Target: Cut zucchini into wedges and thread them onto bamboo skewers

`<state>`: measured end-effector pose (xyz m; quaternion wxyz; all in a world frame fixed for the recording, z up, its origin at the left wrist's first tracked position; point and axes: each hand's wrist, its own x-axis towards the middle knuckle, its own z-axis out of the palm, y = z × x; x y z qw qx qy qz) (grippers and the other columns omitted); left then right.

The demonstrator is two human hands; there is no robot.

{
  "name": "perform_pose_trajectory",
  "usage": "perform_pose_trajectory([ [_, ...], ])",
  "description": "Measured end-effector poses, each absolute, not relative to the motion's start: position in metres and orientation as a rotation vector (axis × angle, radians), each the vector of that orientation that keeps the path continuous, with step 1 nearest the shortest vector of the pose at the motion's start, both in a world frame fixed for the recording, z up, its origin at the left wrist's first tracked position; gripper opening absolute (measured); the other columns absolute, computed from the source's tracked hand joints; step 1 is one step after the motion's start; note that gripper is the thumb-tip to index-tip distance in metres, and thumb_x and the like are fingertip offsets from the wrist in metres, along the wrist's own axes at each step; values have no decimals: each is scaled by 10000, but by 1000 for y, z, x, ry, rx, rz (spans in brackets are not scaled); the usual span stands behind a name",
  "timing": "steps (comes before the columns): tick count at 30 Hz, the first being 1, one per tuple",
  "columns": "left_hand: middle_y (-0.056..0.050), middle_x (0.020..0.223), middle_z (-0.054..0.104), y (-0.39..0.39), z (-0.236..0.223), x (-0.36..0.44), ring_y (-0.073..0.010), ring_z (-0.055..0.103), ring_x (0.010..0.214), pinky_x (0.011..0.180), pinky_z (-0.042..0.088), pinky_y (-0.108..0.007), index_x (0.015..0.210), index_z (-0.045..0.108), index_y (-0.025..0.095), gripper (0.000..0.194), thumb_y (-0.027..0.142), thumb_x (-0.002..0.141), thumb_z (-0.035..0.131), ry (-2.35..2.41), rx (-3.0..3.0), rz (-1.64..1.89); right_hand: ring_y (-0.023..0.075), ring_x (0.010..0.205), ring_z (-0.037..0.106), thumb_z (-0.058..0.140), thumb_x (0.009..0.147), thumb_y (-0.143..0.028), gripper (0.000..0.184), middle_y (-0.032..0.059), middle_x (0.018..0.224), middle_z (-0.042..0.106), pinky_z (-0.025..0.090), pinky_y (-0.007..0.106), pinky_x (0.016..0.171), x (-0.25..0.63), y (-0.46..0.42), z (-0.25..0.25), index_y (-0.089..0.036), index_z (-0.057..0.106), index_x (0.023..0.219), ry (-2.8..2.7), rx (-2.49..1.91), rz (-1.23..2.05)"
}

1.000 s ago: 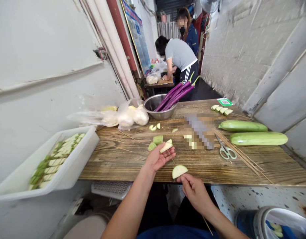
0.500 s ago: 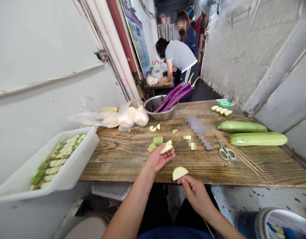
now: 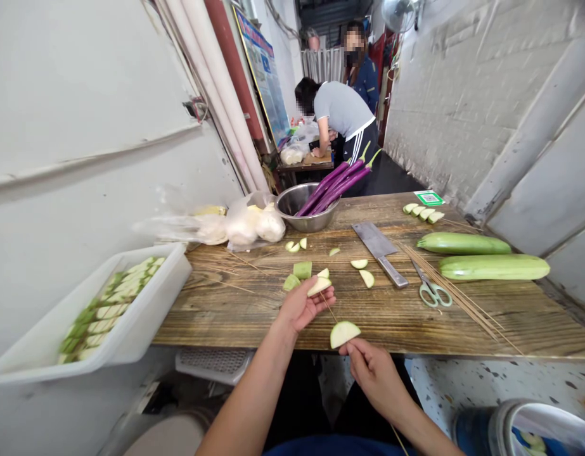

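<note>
My left hand (image 3: 304,307) pinches a pale half-round zucchini slice (image 3: 319,287) between thumb and fingers, the other fingers loosely curled. Below and right of it, my right hand (image 3: 375,370) grips a thin bamboo skewer (image 3: 329,307). A second zucchini half-slice (image 3: 344,334) is threaded on this skewer, just above my right fingertips. The skewer's upper end reaches the slice in my left hand; whether it has pierced it I cannot tell. Green zucchini chunks (image 3: 302,270) lie just beyond my left hand. Two loose half-slices (image 3: 366,278) rest to the right.
A cleaver (image 3: 378,244), scissors (image 3: 433,292), loose skewers (image 3: 456,297) and two whole zucchini (image 3: 494,266) lie rightward. A steel bowl (image 3: 315,223) holds eggplants (image 3: 337,188) at the back. A white tub (image 3: 144,323) of skewered slices stands left. Two people are beyond the table.
The slice in my left hand has tilted slightly, and another pale piece shows behind it. Both hands stay nearly where they were.
</note>
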<state>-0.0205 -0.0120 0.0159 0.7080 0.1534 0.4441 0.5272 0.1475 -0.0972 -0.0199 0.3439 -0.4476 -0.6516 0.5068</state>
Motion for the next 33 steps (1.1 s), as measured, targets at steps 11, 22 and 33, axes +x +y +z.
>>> perform_pose_trajectory([
  [11,-142,768,660,-14,14,-22,-184,641,714,732,529,-359,855,603,61,184,224,819,525,977,378,1178,83,434,293,364,884,-383,319,-64,488,330,204,205,436,146,-98,-19,-157,556,765,-1674,-1183,1349],
  [22,-178,1047,626,-17,15,-19,-235,615,947,863,474,-410,1048,573,93,251,205,830,517,855,430,1194,83,440,295,363,881,-359,307,-62,489,334,222,200,444,146,-99,-17,-156,555,755,-1691,-1191,1311],
  [33,-194,1077,608,-19,23,-13,-290,568,1038,907,442,-458,956,593,63,176,151,828,512,838,441,1267,91,429,310,362,880,-361,309,-60,476,337,234,196,425,143,-97,-15,-157,559,756,-1687,-1201,1262],
])
